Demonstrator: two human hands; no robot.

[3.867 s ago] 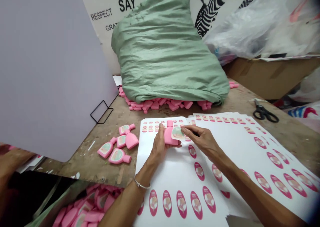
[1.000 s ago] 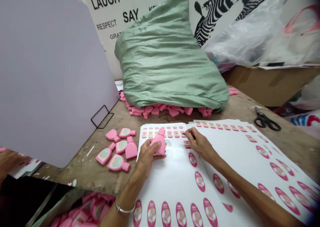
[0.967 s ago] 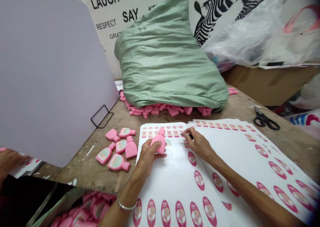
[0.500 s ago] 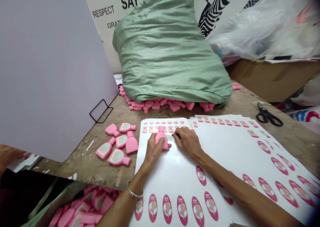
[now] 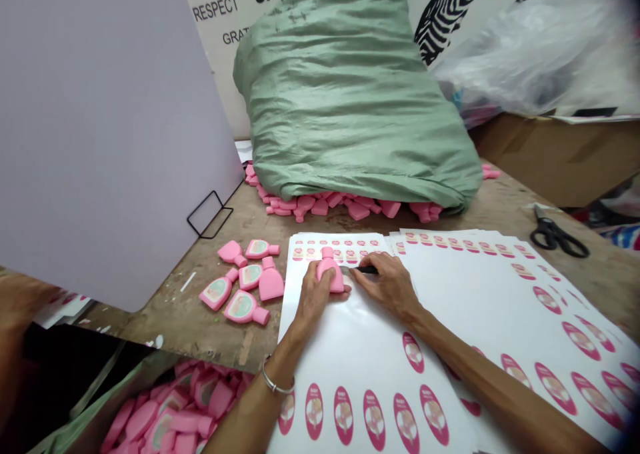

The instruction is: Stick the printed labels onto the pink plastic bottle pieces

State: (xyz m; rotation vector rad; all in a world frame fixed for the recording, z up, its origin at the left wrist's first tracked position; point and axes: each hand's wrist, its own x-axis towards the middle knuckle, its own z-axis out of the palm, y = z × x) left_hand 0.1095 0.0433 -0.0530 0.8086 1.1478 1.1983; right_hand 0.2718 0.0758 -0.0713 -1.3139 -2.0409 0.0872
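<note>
My left hand [image 5: 317, 293] is closed around a small pink bottle [image 5: 330, 273], its plain face up and its cap pointing away from me. Pinched in my right hand [image 5: 387, 282] is a slim black-handled tool [image 5: 369, 270], whose thin tip reaches left to beside the bottle; I cannot make out its kind. Both hands rest over a white sticker sheet [image 5: 350, 334] printed with pink oval labels and rows of small labels. Left of the sheet lie several pink bottles [image 5: 243, 306], most showing a pale green label.
A second stack of sticker sheets [image 5: 463, 294] lies to the right, with black scissors [image 5: 557, 235] beyond it. Behind stands a green sack [image 5: 350, 107] over more pink bottles. A grey panel [image 5: 100, 127] rises at left. Below the table edge, an opened bag holds pink bottles [image 5: 185, 407].
The view has shifted slightly, moving everything a little to the right in the picture. The black tool now shows in my right hand. My left hand still holds the bottle.
</note>
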